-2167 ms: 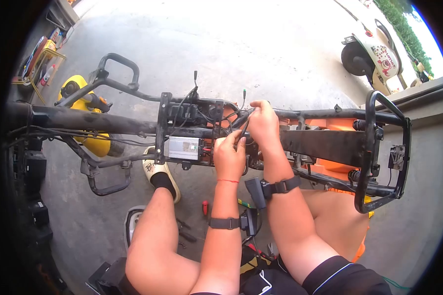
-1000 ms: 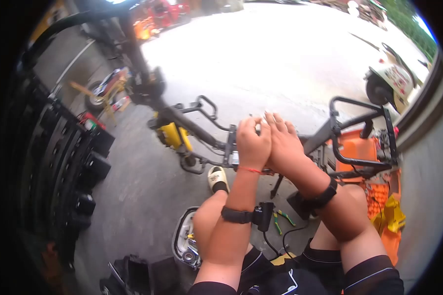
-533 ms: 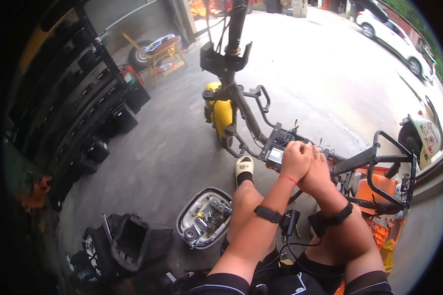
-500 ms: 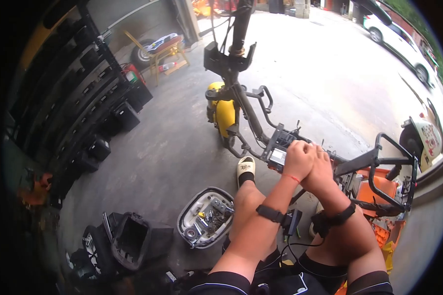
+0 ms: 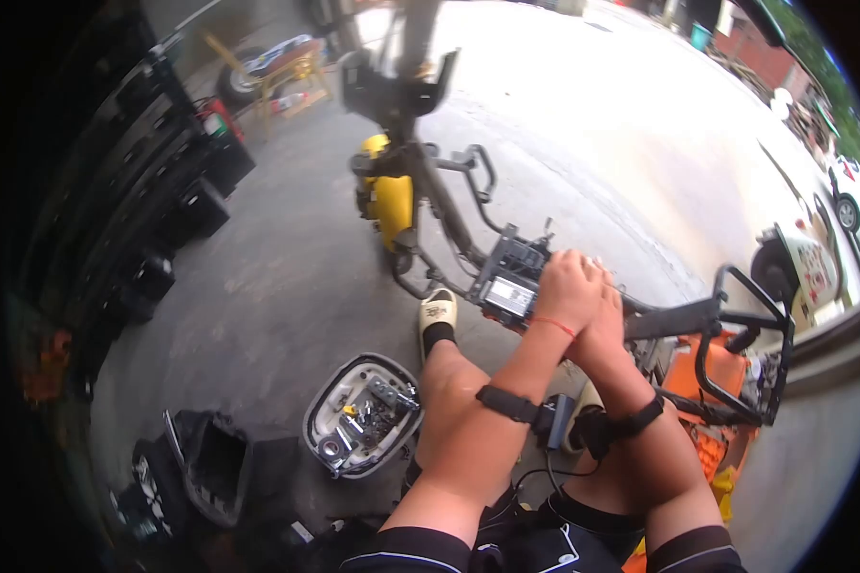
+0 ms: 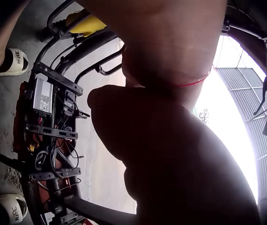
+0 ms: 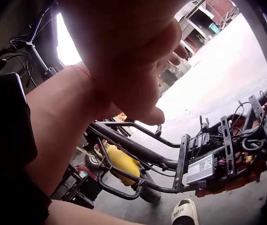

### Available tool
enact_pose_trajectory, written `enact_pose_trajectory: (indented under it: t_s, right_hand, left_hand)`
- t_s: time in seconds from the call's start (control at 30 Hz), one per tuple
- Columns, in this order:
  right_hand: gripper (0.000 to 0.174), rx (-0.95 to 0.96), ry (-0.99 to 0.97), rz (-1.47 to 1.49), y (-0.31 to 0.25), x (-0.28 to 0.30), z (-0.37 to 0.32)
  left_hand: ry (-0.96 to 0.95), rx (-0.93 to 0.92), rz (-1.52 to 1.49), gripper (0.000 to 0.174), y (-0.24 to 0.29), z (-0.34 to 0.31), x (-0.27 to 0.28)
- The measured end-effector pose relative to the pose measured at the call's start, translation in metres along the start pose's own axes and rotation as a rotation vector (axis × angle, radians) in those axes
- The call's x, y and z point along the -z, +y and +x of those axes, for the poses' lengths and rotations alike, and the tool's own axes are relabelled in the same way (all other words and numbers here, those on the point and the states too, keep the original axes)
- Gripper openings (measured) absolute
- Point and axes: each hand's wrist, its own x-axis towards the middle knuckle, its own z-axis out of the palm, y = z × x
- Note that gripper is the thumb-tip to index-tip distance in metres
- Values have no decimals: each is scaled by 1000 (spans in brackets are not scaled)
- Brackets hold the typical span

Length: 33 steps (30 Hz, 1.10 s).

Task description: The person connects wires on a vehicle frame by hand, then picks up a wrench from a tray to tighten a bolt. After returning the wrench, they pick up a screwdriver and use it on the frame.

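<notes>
My left hand (image 5: 571,288) and right hand (image 5: 604,323) are together above a bare black scooter frame (image 5: 674,317). The left wrist, with a red string round it, crosses the right hand in the head view. The left fingers are loosely bent and lie against the right hand, partly hiding it. In the right wrist view the right hand (image 7: 129,79) has its thumb stretched out and nothing in its grasp. Below the hands, a silver finned box (image 6: 43,93) with wires and black cables sits in the frame, apart from both hands.
A white tub (image 5: 363,415) of tools and small parts stands on the floor left of the legs. Farther left are a black open bin (image 5: 218,468) and a dark shelf rack (image 5: 134,191). The yellow front fender (image 5: 389,205) and orange panels (image 5: 702,372) flank the frame.
Both hands have let go of the cables on the frame, lifted, and come together. The head view has swung up and toward the left, bringing the tub and rack into sight.
</notes>
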Motion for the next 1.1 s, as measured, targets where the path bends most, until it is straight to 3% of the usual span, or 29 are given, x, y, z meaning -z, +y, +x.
enact_pose_trajectory:
  t_s: [0.1, 0.27, 0.37, 0.5, 0.63, 0.7, 0.87, 0.97, 1.03, 1.1]
  right_hand:
    - [70, -107, -6, -24, 4, -6, 7]
    - [70, -100, -71, -42, 0, -9, 7]
    - [74, -90, -110, -44, -8, -2, 12]
    - [72, -83, -95, 45, -19, 4, 13]
    - [70, -112, -152, -10, -21, 1, 16]
    - [68, -82, -166, -73, -20, -6, 14]
    - [68, -28, -146, -45, -23, -7, 10]
    - [69, -18, -138, 43, -26, -4, 7]
    - [69, -57, -135, 47, -27, -7, 7]
    - [69, -73, -260, 25, -30, -8, 8]
  left_hand:
    - [-29, 17, 97, 28, 3, 2, 1]
    - [-218, 99, 285, 33, 13, 3, 25]
    - [-149, 66, 260, 34, 2, 3, 28]
    - [-77, 23, 141, 22, -8, 7, 28]
    - [-110, 68, 111, 25, -5, 7, 32]
    - [-222, 111, 272, 30, -4, 8, 37]
    - [-223, 104, 321, 34, -8, 6, 38]
    - [-70, -56, 236, 27, -15, 2, 32]
    - [-147, 3, 236, 26, -15, 3, 35]
    - [-243, 59, 293, 28, -11, 4, 38]
